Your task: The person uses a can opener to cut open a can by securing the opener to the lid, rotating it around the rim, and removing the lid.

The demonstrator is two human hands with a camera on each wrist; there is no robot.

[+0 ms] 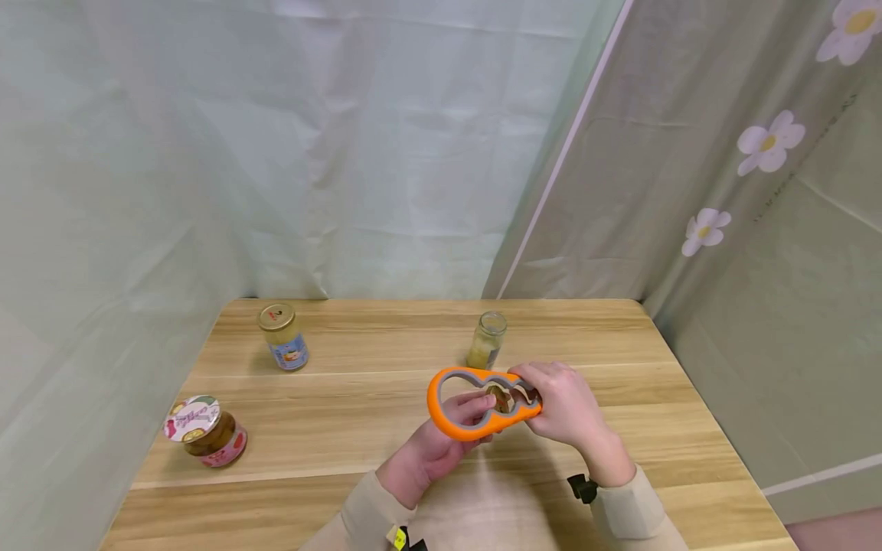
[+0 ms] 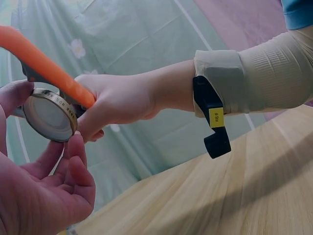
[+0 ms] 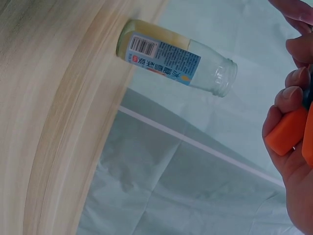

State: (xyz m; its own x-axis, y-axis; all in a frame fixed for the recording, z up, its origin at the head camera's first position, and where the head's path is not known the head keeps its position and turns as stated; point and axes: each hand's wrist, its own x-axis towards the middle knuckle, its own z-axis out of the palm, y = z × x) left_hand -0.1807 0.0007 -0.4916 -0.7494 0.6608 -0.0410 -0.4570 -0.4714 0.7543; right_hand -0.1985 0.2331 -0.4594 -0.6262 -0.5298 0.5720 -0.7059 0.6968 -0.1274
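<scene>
My left hand [image 1: 437, 448] pinches a gold-rimmed metal jar lid [image 2: 49, 118] between thumb and fingers; its pale inner side faces the left wrist camera. My right hand [image 1: 566, 404] grips the narrow end of an orange jar opener [image 1: 436, 399], which has a grey inner edge of several rounded openings. The lid lies right behind the opener in the head view, partly hidden by it. Just beyond the opener, an uncapped glass jar [image 1: 488, 339] stands upright on the table. The right wrist view shows its blue label [image 3: 164, 58] and pale yellow contents.
On the left of the wooden table [image 1: 372, 344] stand two capped jars: one with a gold lid and blue label [image 1: 290, 352] at the back, one with a patterned lid and pink label [image 1: 223, 450] nearer. Pale curtains [image 1: 413, 153] hang behind the table and at both sides.
</scene>
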